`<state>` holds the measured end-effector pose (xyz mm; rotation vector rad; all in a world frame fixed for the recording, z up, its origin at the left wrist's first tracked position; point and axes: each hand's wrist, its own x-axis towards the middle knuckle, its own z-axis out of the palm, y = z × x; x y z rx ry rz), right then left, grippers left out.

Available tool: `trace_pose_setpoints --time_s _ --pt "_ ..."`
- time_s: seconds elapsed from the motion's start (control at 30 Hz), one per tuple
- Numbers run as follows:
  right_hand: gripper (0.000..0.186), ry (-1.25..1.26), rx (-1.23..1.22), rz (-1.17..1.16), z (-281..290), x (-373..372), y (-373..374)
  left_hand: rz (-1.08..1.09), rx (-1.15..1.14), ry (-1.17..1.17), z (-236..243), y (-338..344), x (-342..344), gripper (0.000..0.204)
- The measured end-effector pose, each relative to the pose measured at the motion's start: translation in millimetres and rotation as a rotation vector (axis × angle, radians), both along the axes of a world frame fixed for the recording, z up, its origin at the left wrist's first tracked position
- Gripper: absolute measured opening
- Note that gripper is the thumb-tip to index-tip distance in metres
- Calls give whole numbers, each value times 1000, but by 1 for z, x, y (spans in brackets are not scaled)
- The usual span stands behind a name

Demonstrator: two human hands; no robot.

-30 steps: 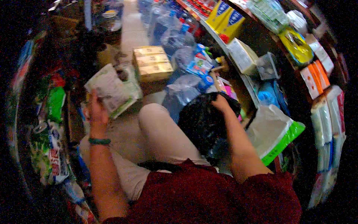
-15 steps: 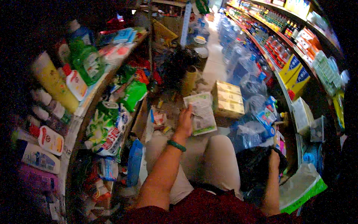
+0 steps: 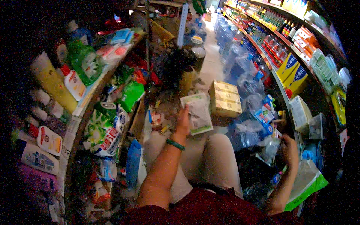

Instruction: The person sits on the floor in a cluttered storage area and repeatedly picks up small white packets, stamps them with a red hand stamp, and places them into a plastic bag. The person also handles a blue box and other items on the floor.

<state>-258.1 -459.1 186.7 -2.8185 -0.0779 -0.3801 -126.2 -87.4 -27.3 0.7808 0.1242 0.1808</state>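
Observation:
My left hand (image 3: 182, 122) grips the left edge of a flat white packet with green borders (image 3: 199, 114), holding it above my knees. My right hand (image 3: 289, 148) is closed at the right, beside a crumpled clear plastic bag (image 3: 270, 150). What its fingers hold, if anything, is hidden. Below that hand lies a black plastic bag (image 3: 252, 163). A pale yellow carton pack (image 3: 225, 99) stands just past the packet. Farther right, a clear bag with a green edge (image 3: 306, 191) lies near my right forearm.
On the left, a shelf edge (image 3: 75, 125) carries a green bottle (image 3: 85, 64) and several other bottles. Lower there sits a white-and-green bag (image 3: 107, 131). Wrapped clear bottles (image 3: 250, 84) line the right side below shelves of goods, with yellow-and-blue boxes (image 3: 292, 77). A tiled aisle (image 3: 210, 67) runs ahead.
My right hand has risen and moved right, away from the black bag, and clear plastic now shows beside it. My left hand still grips the packet; the view has shifted slightly.

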Motion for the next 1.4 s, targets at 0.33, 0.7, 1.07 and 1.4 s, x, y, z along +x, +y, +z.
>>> trace_pose_setpoints --time_s 0.33,0.7,1.07,1.4 --pt "12 122 365 163 -30 95 97 351 -93 179 -3 51 2 49" --pt "20 87 264 156 -206 244 168 382 -187 27 34 75 0 47" --pt "18 195 361 270 -257 200 149 334 -135 71 40 78 11 46" --pt "16 -154 673 -118 -157 72 46 172 -205 196 12 77 13 49"
